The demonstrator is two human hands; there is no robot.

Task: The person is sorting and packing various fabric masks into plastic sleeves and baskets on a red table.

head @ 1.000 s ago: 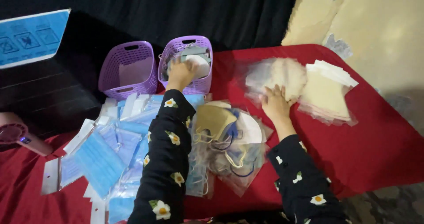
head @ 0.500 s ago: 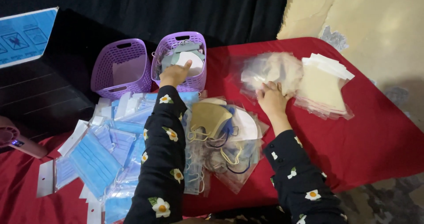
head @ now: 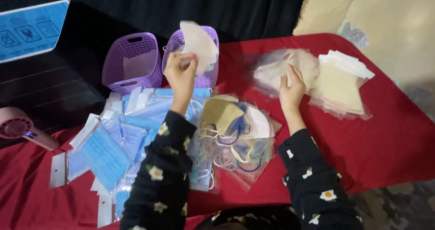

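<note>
Head view shows me my left hand (head: 180, 69) pinching a beige mask (head: 199, 44) by its lower edge, raised over the right purple basket (head: 209, 76) near the table's far edge. My right hand (head: 291, 88) lies flat, fingers spread, on the pile of bagged beige masks (head: 276, 69) toward the far right corner.

A blue rectangular sign (head: 31, 30) with a white edge is leaning at the far left, over the dark surface. Clear packets of blue masks (head: 106, 153) are lying heaped on my left side of the red table (head: 389, 144). Clear packets of tan, white and blue masks (head: 235, 135) are piling in front of me. Cream packets (head: 340, 82), possibly masks too, are sitting far right.
</note>
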